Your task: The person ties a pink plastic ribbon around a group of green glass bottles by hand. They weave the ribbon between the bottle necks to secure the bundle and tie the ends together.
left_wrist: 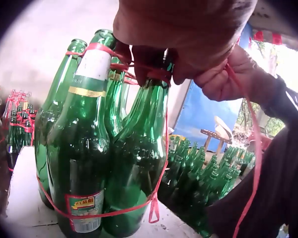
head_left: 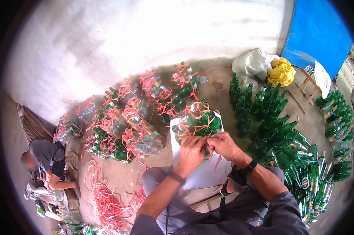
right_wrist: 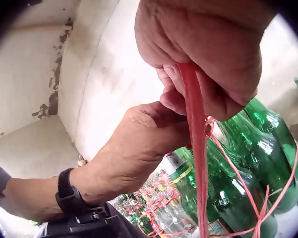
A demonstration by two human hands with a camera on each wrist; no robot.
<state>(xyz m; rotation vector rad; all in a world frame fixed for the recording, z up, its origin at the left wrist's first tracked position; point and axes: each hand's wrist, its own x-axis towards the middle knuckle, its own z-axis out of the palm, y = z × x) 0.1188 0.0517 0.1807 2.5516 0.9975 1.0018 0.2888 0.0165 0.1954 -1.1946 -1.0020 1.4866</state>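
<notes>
A bundle of green glass bottles (head_left: 200,120) stands upright on a white board (head_left: 202,178) in front of the person. Pink plastic twine (right_wrist: 194,119) loops round the bottle necks and, lower down, round the bodies, where a small knot shows. The left hand (head_left: 193,150) is at the near bottle necks, its fingers curled over one neck and pinching the twine there. Close beside it, the right hand (head_left: 225,145) grips the twine, a long loose end hanging below the fist. The fingertips of both hands are partly hidden. One front bottle (left_wrist: 79,144) carries paper labels.
Tied bottle bundles (head_left: 141,137) stand to the left, near a heap of loose pink twine (head_left: 110,207). Many loose green bottles (head_left: 267,121) stand and lie on the right. Sacks (head_left: 282,72) and a wooden frame (head_left: 306,92) are behind. Another person (head_left: 48,160) sits far left.
</notes>
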